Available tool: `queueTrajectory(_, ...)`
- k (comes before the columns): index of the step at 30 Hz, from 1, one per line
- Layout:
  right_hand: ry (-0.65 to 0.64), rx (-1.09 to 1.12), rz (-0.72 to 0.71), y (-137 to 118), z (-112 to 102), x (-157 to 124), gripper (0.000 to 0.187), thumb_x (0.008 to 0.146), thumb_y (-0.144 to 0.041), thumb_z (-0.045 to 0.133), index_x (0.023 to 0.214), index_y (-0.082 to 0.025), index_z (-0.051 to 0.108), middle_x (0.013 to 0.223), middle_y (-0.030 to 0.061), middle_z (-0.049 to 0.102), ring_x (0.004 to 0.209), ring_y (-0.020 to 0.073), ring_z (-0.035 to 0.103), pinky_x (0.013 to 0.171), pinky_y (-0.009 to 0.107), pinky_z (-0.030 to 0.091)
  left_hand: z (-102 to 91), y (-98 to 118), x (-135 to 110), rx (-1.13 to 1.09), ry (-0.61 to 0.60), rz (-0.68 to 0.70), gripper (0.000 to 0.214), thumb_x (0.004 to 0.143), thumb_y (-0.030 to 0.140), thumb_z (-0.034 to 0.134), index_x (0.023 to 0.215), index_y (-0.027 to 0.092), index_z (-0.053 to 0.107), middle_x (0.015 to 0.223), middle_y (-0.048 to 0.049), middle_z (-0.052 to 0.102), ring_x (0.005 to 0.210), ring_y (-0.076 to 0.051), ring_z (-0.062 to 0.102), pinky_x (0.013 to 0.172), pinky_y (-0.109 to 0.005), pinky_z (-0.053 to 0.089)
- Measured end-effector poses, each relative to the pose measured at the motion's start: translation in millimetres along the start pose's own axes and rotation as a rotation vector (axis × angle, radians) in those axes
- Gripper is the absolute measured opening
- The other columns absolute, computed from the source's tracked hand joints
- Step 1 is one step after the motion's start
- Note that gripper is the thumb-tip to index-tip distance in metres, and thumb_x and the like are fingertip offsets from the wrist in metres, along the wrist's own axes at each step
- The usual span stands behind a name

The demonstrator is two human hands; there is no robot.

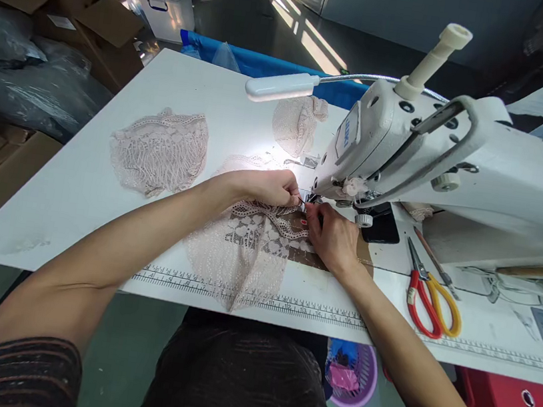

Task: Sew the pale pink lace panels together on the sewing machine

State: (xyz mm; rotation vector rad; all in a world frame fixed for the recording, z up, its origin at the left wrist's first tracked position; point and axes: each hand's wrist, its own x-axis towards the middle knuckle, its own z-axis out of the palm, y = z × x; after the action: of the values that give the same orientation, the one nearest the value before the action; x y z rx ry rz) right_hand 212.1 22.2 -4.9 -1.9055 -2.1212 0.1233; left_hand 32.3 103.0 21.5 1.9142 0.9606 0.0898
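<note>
The work in hand looks partway along: a pale lace piece lies spread on the white surface, its trimmed upper edge gathered close to the needle area of the sewing machine. The left hand has its fingers pinched together on a thin dark strand, too small to identify. The right hand reaches the strand's other end with thumb and forefinger curled close; whether they grip it I cannot tell. The seam is hidden, so how much is stitched cannot be judged. Two more lace items, one at left and one behind the needle area, lie apart, untouched; whether they are finished does not show.
</note>
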Motion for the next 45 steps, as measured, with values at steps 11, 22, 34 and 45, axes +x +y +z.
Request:
queueTrajectory(11,-0.082,0.224,-0.043,38,-21,-16,0.054,0.099,-0.059,0.031,0.082,-0.022,0.066,0.068,0.0058,0.067,0.06,0.02,0.06,0.056,0.029,0.031,-8.6,2,-14,0.161,0.309,0.067,0.035,0.087,0.03,0.057,0.118,0.017,0.059,0.091,-0.0061,0.061,0.074,-0.016,0.054,0.066,-0.027,0.039)
queueTrajectory(22,0.122,-0.131,0.07,64,-30,-49,0.044,0.1,-0.048,0.039,0.103,-0.016,0.069,0.087,0.0122,0.072,0.067,0.0229,0.061,0.055,0.031,0.026,-39.9,-33,7,0.636,0.3,0.167,0.047,0.097,0.033,0.041,0.14,0.015,0.049,0.143,-0.0164,0.048,0.131,-0.032,0.043,0.107,-0.043,0.033)
queueTrajectory(34,0.204,0.18,-0.245,37,-17,-55,0.027,0.096,-0.029,0.049,0.108,-0.017,0.07,0.113,0.0156,0.063,0.105,0.0301,0.054,0.086,0.046,0.046,19.4,-10,-36,0.277,0.056,0.524,0.013,0.088,0.029,0.068,0.097,0.026,0.077,0.102,-0.0053,0.07,0.09,-0.016,0.064,0.08,-0.03,0.05)
queueTrajectory(45,-0.058,0.553,-0.355,-3,-12,-55,0.029,0.095,-0.039,0.053,0.087,-0.015,0.069,0.109,0.0151,0.066,0.107,0.0278,0.058,0.093,0.045,0.045,27.5,12,-49,0.33,0.064,0.407,0.023,0.099,0.03,0.047,0.092,0.019,0.066,0.078,-0.0032,0.067,0.069,-0.013,0.058,0.069,-0.027,0.044)
